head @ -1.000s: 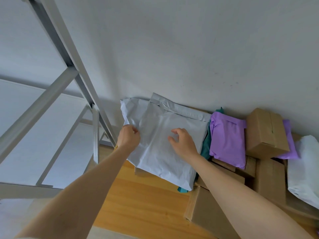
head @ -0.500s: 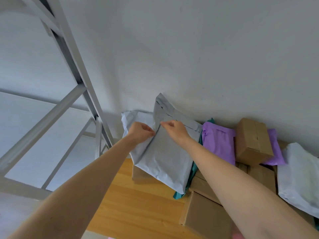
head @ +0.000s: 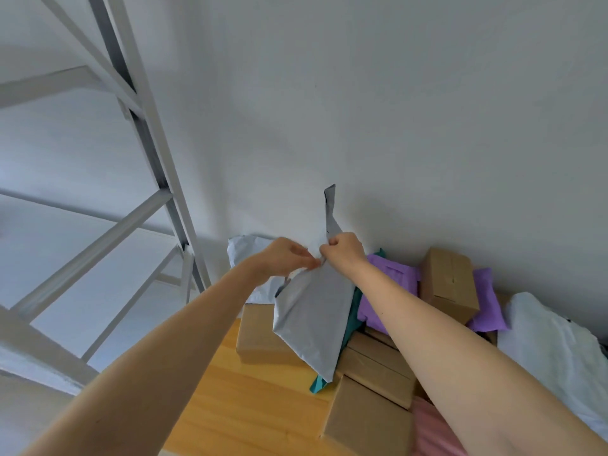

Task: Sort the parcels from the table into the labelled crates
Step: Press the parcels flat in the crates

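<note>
The left hand [head: 289, 258] and right hand [head: 345, 251] pinch the grey bag [head: 316, 320] at its top. Hold tight and lift toward 12 o'clock, clear of the boxes [head: 375, 366].

The grey mailer [head: 312, 324] hides most of the teal parcel [head: 317, 385]; the bottom edge crops the pink item [head: 427, 432].

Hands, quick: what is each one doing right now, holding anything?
Left hand: closed, pinching the top edge of the grey mailer bag.
Right hand: closed, gripping that same top edge.
</note>
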### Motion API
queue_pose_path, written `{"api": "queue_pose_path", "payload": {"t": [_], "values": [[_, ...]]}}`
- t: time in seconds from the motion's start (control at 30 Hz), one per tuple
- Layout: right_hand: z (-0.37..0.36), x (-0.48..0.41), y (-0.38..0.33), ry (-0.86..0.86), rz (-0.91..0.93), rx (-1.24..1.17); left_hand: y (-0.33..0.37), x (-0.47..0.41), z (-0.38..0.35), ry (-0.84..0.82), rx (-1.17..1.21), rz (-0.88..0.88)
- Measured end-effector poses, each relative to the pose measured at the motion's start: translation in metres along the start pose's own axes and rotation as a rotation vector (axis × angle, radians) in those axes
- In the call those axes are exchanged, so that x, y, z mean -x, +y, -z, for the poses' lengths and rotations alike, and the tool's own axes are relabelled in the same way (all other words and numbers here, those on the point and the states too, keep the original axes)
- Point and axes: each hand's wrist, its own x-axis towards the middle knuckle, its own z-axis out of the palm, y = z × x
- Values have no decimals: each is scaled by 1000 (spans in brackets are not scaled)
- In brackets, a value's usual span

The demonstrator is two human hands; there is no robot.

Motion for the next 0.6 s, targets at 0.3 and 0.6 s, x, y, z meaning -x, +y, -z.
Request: {"api": "queue_pose_path", "payload": {"t": [0.3,0.6], "values": [[63,19,30,46,-10,-48,5,2,-23,109,50,45],[120,44,70,123,-139,-224,-16,-28,-83,-86,112,264]]}}
